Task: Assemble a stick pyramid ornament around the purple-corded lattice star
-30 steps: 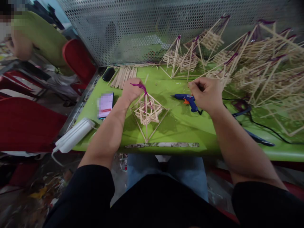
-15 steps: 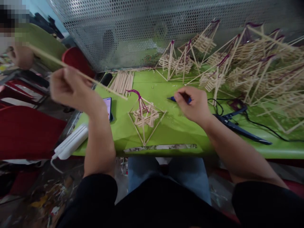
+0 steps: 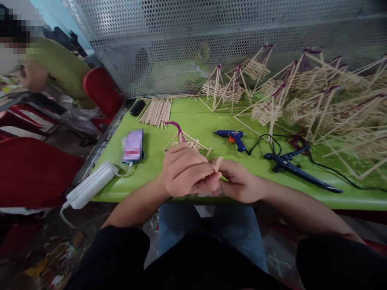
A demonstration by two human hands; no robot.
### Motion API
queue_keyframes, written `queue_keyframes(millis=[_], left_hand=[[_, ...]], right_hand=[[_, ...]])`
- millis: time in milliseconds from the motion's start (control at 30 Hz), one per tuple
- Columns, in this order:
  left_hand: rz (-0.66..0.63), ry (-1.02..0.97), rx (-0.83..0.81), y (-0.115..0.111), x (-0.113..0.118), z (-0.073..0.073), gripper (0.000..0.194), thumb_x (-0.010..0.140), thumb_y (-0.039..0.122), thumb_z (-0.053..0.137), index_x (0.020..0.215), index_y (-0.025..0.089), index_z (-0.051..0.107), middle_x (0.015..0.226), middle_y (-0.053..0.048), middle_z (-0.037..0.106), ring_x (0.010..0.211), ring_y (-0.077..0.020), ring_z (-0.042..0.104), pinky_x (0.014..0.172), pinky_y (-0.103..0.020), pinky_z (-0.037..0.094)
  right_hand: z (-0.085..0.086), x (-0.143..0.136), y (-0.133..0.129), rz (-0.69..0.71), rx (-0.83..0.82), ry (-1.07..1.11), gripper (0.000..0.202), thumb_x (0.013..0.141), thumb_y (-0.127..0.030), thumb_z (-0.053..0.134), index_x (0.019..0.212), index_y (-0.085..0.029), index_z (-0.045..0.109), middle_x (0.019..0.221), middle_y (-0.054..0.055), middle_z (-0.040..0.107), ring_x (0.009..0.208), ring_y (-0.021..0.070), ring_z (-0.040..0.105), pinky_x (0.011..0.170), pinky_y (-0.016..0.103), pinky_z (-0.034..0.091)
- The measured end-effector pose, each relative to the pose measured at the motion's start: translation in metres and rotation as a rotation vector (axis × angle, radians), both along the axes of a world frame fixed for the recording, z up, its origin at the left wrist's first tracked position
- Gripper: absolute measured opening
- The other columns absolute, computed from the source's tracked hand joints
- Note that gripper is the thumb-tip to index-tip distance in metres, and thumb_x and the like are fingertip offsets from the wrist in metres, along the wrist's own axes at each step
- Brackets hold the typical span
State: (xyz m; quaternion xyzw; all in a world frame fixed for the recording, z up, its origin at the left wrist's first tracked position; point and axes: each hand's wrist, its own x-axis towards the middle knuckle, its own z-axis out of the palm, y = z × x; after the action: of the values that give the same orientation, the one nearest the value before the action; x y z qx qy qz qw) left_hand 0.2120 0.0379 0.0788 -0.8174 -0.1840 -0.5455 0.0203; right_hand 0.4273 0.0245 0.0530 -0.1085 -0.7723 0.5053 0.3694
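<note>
Above the table's front edge, my left hand (image 3: 189, 171) and my right hand (image 3: 242, 181) meet with their fingers closed. A thin wooden stick (image 3: 218, 163) pokes up between them, pinched by both; most of it is hidden by the fingers. Just behind my left hand stands a small wooden-stick frame (image 3: 196, 139) tied at the top with purple string (image 3: 173, 124), partly covered by that hand. A blue glue gun (image 3: 231, 135) lies on its side beyond my right hand, its cord running right. Dark-handled cutters (image 3: 290, 163) rest to the right of it.
On the green table (image 3: 187, 110), a bundle of wooden sticks (image 3: 157, 112) lies at the back left, near a phone (image 3: 133, 145) and a white power strip (image 3: 90, 185). Finished stick frames (image 3: 326, 96) crowd the right. A perforated metal panel (image 3: 169, 48) stands behind; another person (image 3: 57, 68) sits left.
My left hand has come down from the upper left with the stick to the front middle. My right hand has let go of the glue gun and moved towards me, joining the left.
</note>
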Motion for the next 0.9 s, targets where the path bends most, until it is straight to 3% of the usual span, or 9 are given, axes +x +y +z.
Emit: queue_keyframes(millis=[67, 133, 233, 300, 400, 500, 633, 767, 900], left_hand=[[-0.003, -0.041, 0.267, 0.012, -0.005, 0.006, 0.021, 0.092, 0.032, 0.088, 0.085, 0.029, 0.069, 0.07, 0.004, 0.073, 0.054, -0.0142, 0.063, 0.05, -0.035, 0.047], [0.1, -0.073, 0.238, 0.02, -0.024, 0.017, 0.028, 0.098, 0.035, 0.076, 0.076, 0.026, 0.063, 0.062, 0.003, 0.064, 0.051, -0.0133, 0.055, 0.048, -0.032, 0.039], [0.297, 0.12, -0.376, 0.03, -0.068, 0.037, 0.047, 0.102, 0.041, 0.074, 0.064, 0.021, 0.056, 0.054, 0.003, 0.05, 0.048, -0.0103, 0.041, 0.05, -0.03, 0.03], [0.277, 0.384, -0.717, 0.041, -0.096, 0.045, 0.036, 0.1, 0.052, 0.078, 0.082, 0.021, 0.076, 0.061, 0.002, 0.06, 0.052, -0.0114, 0.049, 0.052, -0.028, 0.035], [0.267, 0.547, -0.86, 0.06, -0.117, 0.044, 0.045, 0.095, 0.061, 0.083, 0.116, 0.022, 0.087, 0.076, -0.001, 0.075, 0.063, -0.0149, 0.063, 0.06, -0.027, 0.045], [0.191, 0.497, -0.825, 0.072, -0.112, 0.035, 0.043, 0.096, 0.058, 0.084, 0.115, 0.021, 0.088, 0.081, -0.003, 0.077, 0.068, -0.0153, 0.065, 0.064, -0.026, 0.048], [0.014, 0.268, -0.842, 0.075, -0.093, 0.025, 0.039, 0.094, 0.05, 0.088, 0.116, 0.017, 0.087, 0.076, -0.003, 0.07, 0.066, -0.0131, 0.059, 0.06, -0.025, 0.045], [-0.046, 0.044, -0.785, 0.078, -0.078, 0.014, 0.031, 0.092, 0.044, 0.092, 0.108, 0.018, 0.09, 0.066, 0.0, 0.062, 0.056, -0.0102, 0.048, 0.052, -0.024, 0.035], [-0.063, -0.129, -0.671, 0.087, -0.067, 0.005, 0.041, 0.087, 0.059, 0.097, 0.087, 0.019, 0.087, 0.065, -0.002, 0.066, 0.055, -0.0104, 0.051, 0.049, -0.023, 0.036]], right_hand=[[-0.001, 0.001, 0.006, -0.077, -0.067, 0.005, 0.018, 0.115, -0.039, 0.07, 0.108, -0.023, 0.074, 0.083, -0.001, 0.067, 0.069, 0.0139, 0.059, 0.062, 0.028, 0.048], [-0.001, 0.006, 0.018, -0.244, -0.115, 0.039, 0.033, 0.116, -0.05, 0.066, 0.104, -0.021, 0.076, 0.073, -0.003, 0.056, 0.062, 0.013, 0.047, 0.056, 0.029, 0.038], [-0.001, 0.016, 0.041, -0.547, -0.051, -0.034, 0.041, 0.114, -0.056, 0.066, 0.099, -0.02, 0.077, 0.071, -0.002, 0.053, 0.063, 0.0138, 0.046, 0.058, 0.032, 0.034], [-0.005, 0.019, 0.053, -0.661, -0.019, -0.132, 0.034, 0.108, -0.05, 0.074, 0.092, -0.02, 0.073, 0.071, -0.003, 0.05, 0.062, 0.0128, 0.041, 0.059, 0.032, 0.03], [-0.018, 0.013, 0.063, -0.644, -0.051, -0.276, 0.025, 0.102, -0.044, 0.078, 0.104, -0.019, 0.076, 0.064, -0.009, 0.038, 0.059, 0.0125, 0.034, 0.059, 0.032, 0.027], [-0.034, 0.0, 0.066, -0.627, 0.041, -0.407, 0.023, 0.102, -0.038, 0.074, 0.111, -0.018, 0.079, 0.07, -0.004, 0.054, 0.065, 0.0146, 0.045, 0.065, 0.033, 0.033], [-0.05, -0.013, 0.069, -0.608, 0.088, -0.454, 0.023, 0.105, -0.033, 0.067, 0.115, -0.018, 0.081, 0.077, 0.0, 0.066, 0.068, 0.0172, 0.053, 0.067, 0.034, 0.032], [-0.062, -0.016, 0.075, -0.638, 0.111, -0.462, 0.021, 0.107, -0.032, 0.06, 0.109, -0.019, 0.076, 0.079, 0.002, 0.068, 0.071, 0.0187, 0.054, 0.069, 0.034, 0.033], [-0.064, -0.013, 0.081, -0.645, 0.141, -0.469, 0.019, 0.108, -0.034, 0.058, 0.096, -0.022, 0.065, 0.079, 0.001, 0.062, 0.073, 0.019, 0.051, 0.071, 0.034, 0.032]])
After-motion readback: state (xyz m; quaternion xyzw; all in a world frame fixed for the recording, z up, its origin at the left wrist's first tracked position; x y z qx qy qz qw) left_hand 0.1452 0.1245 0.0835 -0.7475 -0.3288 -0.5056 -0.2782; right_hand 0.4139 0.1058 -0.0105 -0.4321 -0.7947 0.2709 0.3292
